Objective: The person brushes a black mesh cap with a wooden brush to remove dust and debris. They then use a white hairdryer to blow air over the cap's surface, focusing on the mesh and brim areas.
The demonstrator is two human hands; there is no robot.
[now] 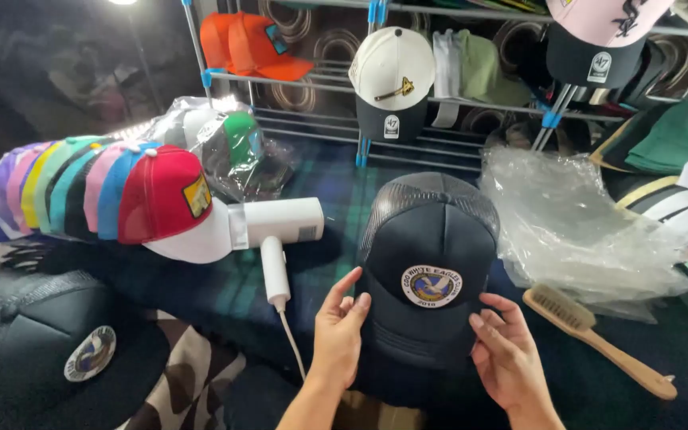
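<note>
- Hands, nearest the camera: left hand (pixel 338 334) and right hand (pixel 507 350) — each curled around one lower edge of the navy trucker cap (pixel 428 279), fingertips on the brim, thumbs laid on top. Both are gripping the cap; neither is spread flat.
- Navy trucker cap: held low centre, front panel facing up, round embroidered patch (pixel 431 286) showing, mesh back pointing away. Risk — the hold is by fingertips at the edges only, so the cap could tip or the brim could bend if one side lets go.
- White handheld steamer (pixel 276 231): lies just left of the cap, handle toward the left hand, cord trailing down beside the wrist. Risk — a forearm could snag the cord and drag the unit.
- Wooden brush (pixel 595 338): lies just right of the right hand; an elbow swing could knock it.
- Clear plastic bags (pixel 575 231): heaped behind the brush; loose, liable to slide.
- Row of coloured caps (pixel 97 191): stacked at left, well apart from the hands.
</note>
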